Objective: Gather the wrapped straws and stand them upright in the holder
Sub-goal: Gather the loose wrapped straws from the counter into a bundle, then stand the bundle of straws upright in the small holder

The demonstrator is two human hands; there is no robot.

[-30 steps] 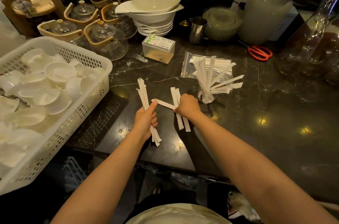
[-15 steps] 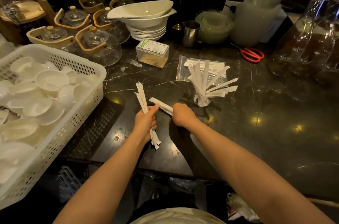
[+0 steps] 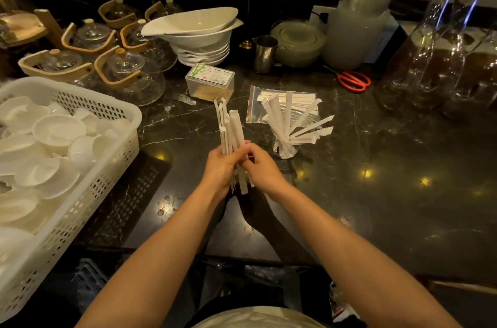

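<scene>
A bundle of white paper-wrapped straws (image 3: 230,126) stands nearly upright above the dark marble counter, gripped from the left by my left hand (image 3: 221,167) and from the right by my right hand (image 3: 262,167). The two hands touch around the bundle's lower half. Just to the right stands the clear glass holder (image 3: 285,149) with several wrapped straws (image 3: 293,123) fanned out in it. Behind the holder lies a clear zip bag (image 3: 254,104) with more wrapped straws.
A white plastic basket (image 3: 88,188) of small white dishes fills the left. Behind are glass teapots (image 3: 129,77), stacked white bowls (image 3: 199,40), a toothpick box (image 3: 209,81), a steel jug (image 3: 265,55), red scissors (image 3: 353,81) and glass carafes (image 3: 435,59) at right.
My right hand picked the loose straws off the counter and brought them to my left hand's bundle. Both hands now hold one bundle upright; no loose straws lie on the counter in front.
</scene>
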